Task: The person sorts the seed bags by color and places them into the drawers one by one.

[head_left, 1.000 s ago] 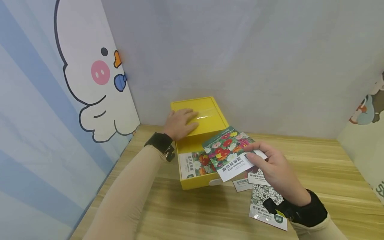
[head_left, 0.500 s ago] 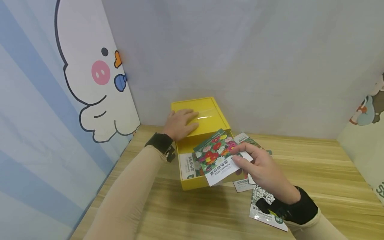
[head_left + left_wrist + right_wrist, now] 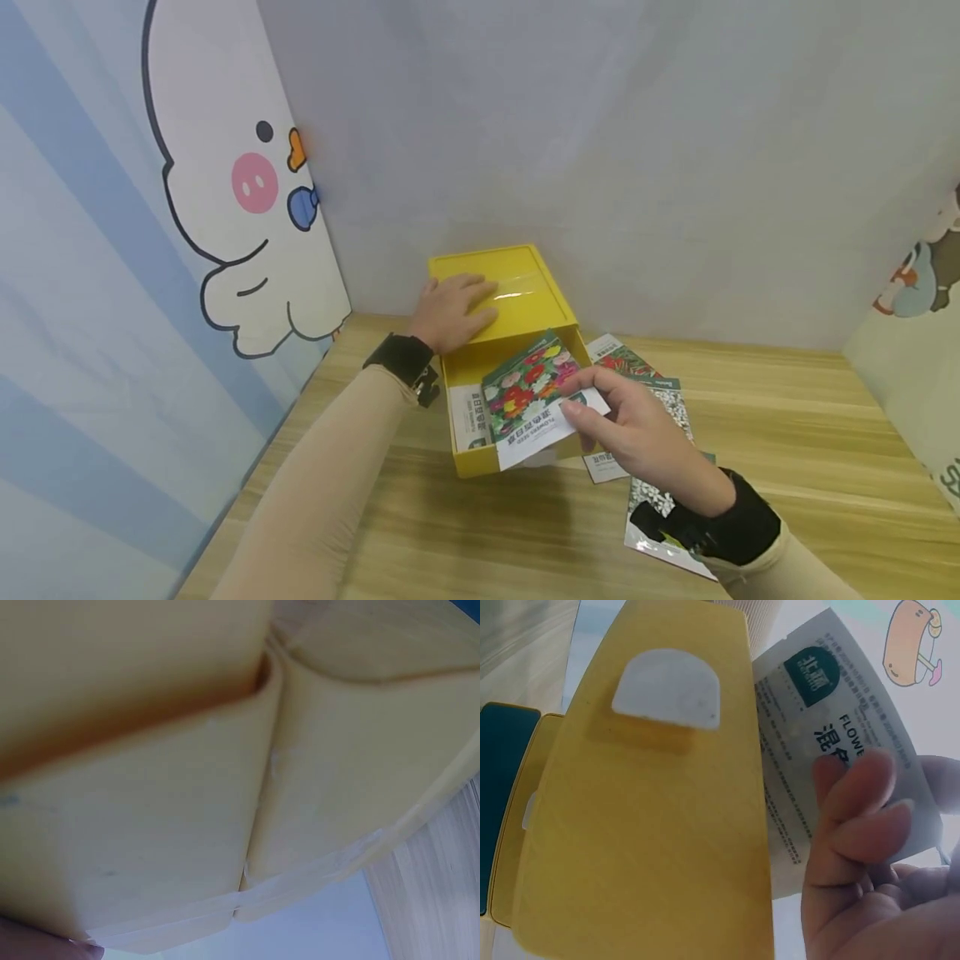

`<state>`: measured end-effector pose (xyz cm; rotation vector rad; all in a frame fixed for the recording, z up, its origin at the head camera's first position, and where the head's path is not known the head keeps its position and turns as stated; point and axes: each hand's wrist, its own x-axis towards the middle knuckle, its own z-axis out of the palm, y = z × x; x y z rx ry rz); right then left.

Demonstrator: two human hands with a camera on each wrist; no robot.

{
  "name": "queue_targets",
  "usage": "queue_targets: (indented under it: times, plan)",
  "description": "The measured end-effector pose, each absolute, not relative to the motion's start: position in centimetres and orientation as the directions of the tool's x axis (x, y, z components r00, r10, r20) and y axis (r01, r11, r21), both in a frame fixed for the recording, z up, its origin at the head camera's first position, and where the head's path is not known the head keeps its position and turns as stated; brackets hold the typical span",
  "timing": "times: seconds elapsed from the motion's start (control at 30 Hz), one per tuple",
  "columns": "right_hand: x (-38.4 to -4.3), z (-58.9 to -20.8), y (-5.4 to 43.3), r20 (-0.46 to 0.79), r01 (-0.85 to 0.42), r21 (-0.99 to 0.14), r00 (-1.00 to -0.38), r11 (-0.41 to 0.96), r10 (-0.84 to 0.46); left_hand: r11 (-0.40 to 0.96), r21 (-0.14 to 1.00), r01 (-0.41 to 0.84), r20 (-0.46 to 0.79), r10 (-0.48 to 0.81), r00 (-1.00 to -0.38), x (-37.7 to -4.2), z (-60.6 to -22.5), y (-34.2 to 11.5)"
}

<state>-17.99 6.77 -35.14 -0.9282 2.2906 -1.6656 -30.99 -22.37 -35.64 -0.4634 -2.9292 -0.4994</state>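
With nearer right hand (image 3: 647,435), pinches rectangular, flower-printed, white-and-green seed packet (image 3: 525,402) to its left, lengthwise away over open yellow drawer (image 3: 474,462), with left hand (image 3: 452,312) resting on rectangular yellow box (image 3: 531,293).

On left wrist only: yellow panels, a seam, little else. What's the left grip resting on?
Observer: Head view shows the left grip resting on top of the yellow box, fingers spread.
Operator: And the right?
Observer: The right grip pinches a seed packet by its white end.
Operator: Anything inside the box?
Observer: Yes, a second packet lies in the open drawer, toward the left side, partly hidden behind the held one in the head view.
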Motion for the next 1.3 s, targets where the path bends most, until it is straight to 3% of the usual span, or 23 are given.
queue_targets:
  times: [0.37, 0.8, 1.1, 1.3]
  plan:
    - [-17.3, -35.3, 6.0, 0.212, -0.421, -0.878, -0.770, 0.229, -0.601, 0.896, 0.306, 0.322, 0.174, 0.279, -0.944, -30.8, -35.4, -22.4]
    - [-18.8, -35.2, 5.5, 0.168, -0.417, -0.872, -0.745, 0.255, -0.645, 0.897, 0.298, 0.326, 0.187, 0.280, -0.941, -30.7, -35.5, -22.4]
    - [-19.7, -34.6, 5.4, 0.214, -0.607, -0.656, -0.720, 0.449, -0.660, 0.894, 0.301, 0.332, 0.194, 0.283, -0.939, -30.8, -35.6, -22.4]
    - [-19.9, -34.6, 5.6, 0.215, -0.645, -0.570, -0.715, 0.509, -0.665, 0.893, 0.303, 0.333, 0.190, 0.286, -0.939, -31.0, -35.7, -22.3]
